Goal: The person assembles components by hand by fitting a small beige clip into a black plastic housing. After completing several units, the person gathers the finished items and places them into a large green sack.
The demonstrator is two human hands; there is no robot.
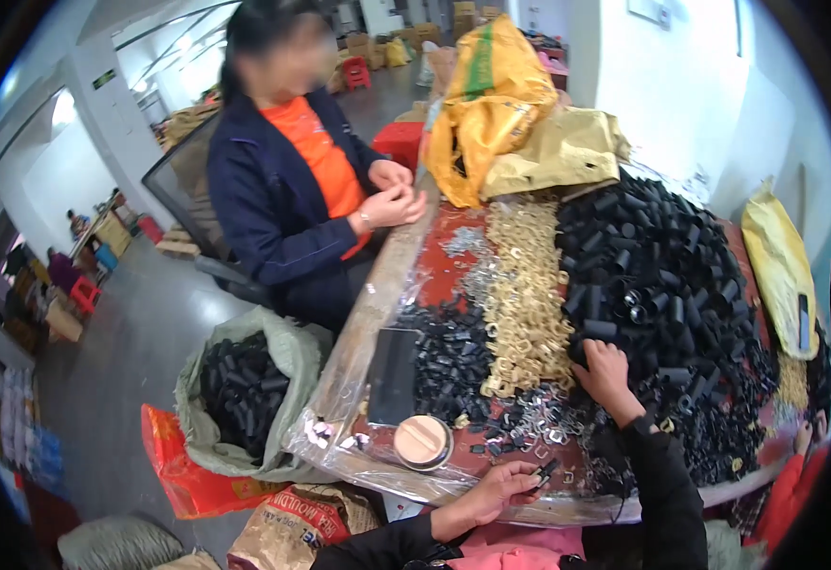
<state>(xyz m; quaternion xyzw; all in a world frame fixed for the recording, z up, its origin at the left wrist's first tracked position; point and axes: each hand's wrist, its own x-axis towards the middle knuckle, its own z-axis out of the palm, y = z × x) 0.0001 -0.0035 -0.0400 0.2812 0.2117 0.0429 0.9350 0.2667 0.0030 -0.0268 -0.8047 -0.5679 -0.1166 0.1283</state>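
Note:
Near the front edge of the table, my left hand (503,488) pinches a small black plastic piece (547,471) between thumb and fingers. My right hand (607,378) reaches forward to the near left border of a large heap of black cylinders (658,256). Its fingers are curled together at the heap; what lies between them blends into the dark parts. Just left of it runs a strip of gold-coloured metal rings (520,294). Small silver metal clips (547,427) lie loose between my two hands.
Small black parts (449,356) lie beside a dark flat tray (394,375) and a round beige-lidded container (422,443). Yellow sacks (487,104) stand at the far end. A co-worker (292,180) is at the left side, near an open sack of black cylinders (245,389).

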